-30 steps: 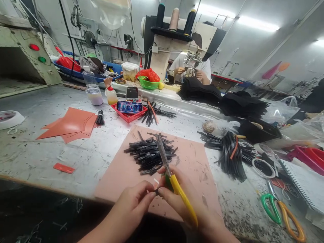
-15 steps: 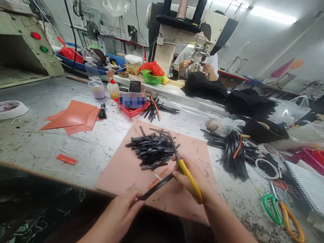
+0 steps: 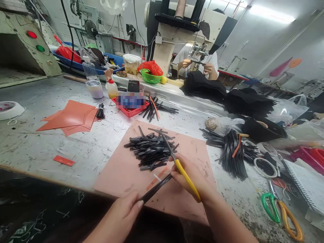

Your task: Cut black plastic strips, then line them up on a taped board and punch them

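Note:
My left hand (image 3: 126, 206) is closed around the near end of a narrow bundle of black strips (image 3: 157, 187). At the far end of that bundle, the fingertips of my right hand (image 3: 191, 173) pinch the strips. A pair of scissors with a yellow handle (image 3: 187, 180) also rests in my right hand, its blades pointing up and away. Beyond the hands, a loose pile of short black strips (image 3: 149, 152) lies on a pinkish board (image 3: 113, 179). Under the held bundle, a small orange strip (image 3: 151, 184) with a white mark is partly covered.
At right lie a bundle of long black strips (image 3: 231, 155), scissors with green and orange handles (image 3: 270, 206) and a spiral notebook (image 3: 303, 182). Orange sheets (image 3: 71, 116) and a tape roll (image 3: 10, 110) are at left. A red basket (image 3: 129, 112) stands behind. Across the table, a person (image 3: 211, 64) works at a machine.
The scissors' blades have swung slightly left over the pile. Both hands keep their hold on the strips, and the whole view has shifted a little.

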Demonstrator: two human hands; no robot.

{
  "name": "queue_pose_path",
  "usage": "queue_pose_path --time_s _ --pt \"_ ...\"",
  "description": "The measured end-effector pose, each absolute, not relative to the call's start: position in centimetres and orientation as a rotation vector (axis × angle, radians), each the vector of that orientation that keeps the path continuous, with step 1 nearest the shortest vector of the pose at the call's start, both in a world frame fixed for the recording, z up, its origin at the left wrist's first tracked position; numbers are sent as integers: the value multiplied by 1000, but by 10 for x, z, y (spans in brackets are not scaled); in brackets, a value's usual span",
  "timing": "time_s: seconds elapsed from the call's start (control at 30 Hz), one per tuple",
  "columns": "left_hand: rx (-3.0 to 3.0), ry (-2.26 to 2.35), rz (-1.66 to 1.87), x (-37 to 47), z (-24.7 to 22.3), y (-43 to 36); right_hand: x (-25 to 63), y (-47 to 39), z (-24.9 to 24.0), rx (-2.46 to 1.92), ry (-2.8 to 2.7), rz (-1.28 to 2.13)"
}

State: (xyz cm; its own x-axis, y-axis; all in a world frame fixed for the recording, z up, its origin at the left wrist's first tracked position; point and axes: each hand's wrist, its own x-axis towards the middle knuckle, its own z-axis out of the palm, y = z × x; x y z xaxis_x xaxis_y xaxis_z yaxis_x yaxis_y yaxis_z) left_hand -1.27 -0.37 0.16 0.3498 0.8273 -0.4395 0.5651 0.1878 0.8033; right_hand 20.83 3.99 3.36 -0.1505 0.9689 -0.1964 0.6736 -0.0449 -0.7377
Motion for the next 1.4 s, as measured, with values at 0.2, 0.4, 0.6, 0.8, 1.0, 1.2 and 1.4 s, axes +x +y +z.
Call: queue_pose_path --time_s 0.2,0.4,0.6,0.8,1.0,1.2,1.4 --pt "1356 1423 288 3 -1 -1 204 48 29 -1906 -1958 829" --pt "1328 1472 311 9 -3 0 221 38 30 -1968 -1785 695" --pt "1305 1494 362 10 -4 -2 233 -13 37 -1791 -1651 915" --pt "1299 1537 331 11 -4 -1 239 -55 27 -1681 -1839 1313" --pt "1268 1520 325 12 -5 -2 230 -69 -30 -1584 -2011 1595" --pt "1253 1520 360 12 -9 -5 216 -69 -43 -1530 -2020 1550" --pt "1260 1525 374 13 -9 -5 208 -67 -35 -1524 -1981 1497"
